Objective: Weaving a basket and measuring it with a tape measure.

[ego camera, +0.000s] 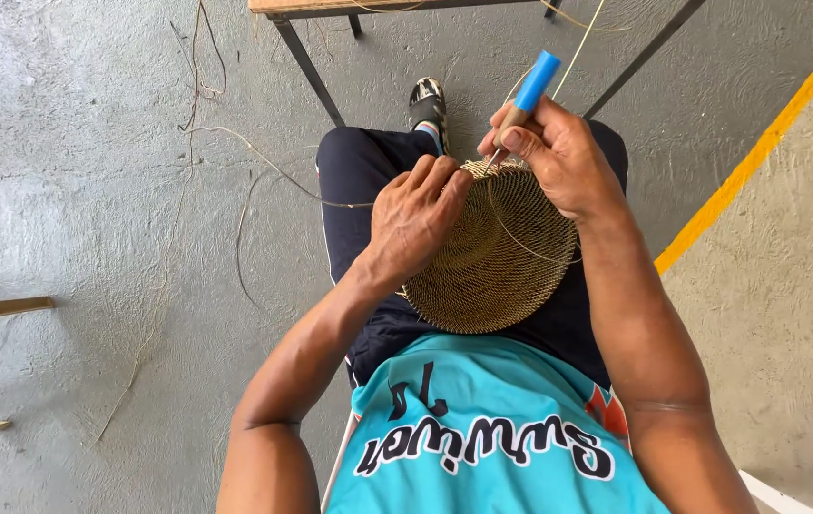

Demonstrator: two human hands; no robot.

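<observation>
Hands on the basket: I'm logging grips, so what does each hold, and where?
The right hand pinches a blue-handled awl low on its handle. The left hand grips the woven basket at its far rim.

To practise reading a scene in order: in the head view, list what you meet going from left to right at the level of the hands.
Loose fibre strands on the floor → left hand → woven basket → right hand holding the blue-handled awl → yellow floor line.

Rough woven-fibre basket [497,262], seemingly plastic-handled awl [525,95]
</observation>
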